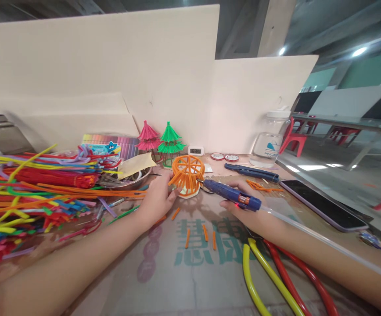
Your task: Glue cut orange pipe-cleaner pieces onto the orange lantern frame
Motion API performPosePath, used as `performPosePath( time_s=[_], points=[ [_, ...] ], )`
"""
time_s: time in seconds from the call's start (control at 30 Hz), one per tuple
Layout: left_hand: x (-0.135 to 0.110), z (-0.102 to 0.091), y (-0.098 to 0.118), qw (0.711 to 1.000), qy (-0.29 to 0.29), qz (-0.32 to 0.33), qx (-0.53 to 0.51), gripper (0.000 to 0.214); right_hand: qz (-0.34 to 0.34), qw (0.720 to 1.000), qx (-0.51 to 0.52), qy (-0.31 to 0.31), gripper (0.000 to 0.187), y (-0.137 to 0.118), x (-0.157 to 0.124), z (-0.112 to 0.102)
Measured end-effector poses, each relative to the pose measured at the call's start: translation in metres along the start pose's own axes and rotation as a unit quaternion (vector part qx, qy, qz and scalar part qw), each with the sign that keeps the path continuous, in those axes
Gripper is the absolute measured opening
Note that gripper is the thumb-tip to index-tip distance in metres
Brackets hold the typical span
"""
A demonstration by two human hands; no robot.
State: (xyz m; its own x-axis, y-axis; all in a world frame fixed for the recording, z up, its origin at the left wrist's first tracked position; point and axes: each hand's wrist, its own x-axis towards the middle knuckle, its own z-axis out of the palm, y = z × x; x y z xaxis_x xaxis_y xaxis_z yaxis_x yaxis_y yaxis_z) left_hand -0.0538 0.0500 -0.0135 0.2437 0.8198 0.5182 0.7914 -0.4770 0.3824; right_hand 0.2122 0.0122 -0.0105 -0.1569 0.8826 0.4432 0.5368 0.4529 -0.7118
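An orange pipe-cleaner frame point(188, 166) with a spoked round top stands on a pale base in the middle of the table. My left hand point(159, 195) grips its left side, thumb toward the base. In my right hand point(239, 210) is a blue hot glue gun point(225, 191), a clear glue stick trailing from its back. The gun's nozzle points at the frame's right side, touching or very close to it. Short cut orange pipe-cleaner pieces point(205, 232) lie in front of the frame. More orange pieces point(263, 186) lie beyond the gun.
Piled pipe cleaners point(62, 177) cover the left side. Pink point(147, 136) and green point(170, 140) pavilion-like models stand behind, near a small clock point(195, 150). On the right are a utility knife point(251, 171), phone point(322, 204) and bottle point(269, 142). Yellow- and red-handled pliers point(258, 281) lie in front.
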Motion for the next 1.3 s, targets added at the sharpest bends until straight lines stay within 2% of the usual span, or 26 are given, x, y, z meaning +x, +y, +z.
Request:
performPosePath(
  time_s=[0.57,0.9,1.3],
  points=[
    [-0.0001,-0.0018,0.0028,0.999,-0.020,-0.004,0.025,0.033,0.000,1.000,-0.009,0.016,0.031,0.0074,-0.0001,0.0020],
    [-0.0002,-0.0012,0.0021,1.000,0.002,0.011,0.002,0.034,-0.003,1.000,-0.016,0.015,0.032,0.0065,-0.0004,0.0020],
    [-0.0018,-0.0009,-0.0007,0.999,-0.005,0.019,0.043,0.035,-0.012,0.999,-0.012,0.027,0.030,-0.0002,-0.0005,0.0005]
  ],
)
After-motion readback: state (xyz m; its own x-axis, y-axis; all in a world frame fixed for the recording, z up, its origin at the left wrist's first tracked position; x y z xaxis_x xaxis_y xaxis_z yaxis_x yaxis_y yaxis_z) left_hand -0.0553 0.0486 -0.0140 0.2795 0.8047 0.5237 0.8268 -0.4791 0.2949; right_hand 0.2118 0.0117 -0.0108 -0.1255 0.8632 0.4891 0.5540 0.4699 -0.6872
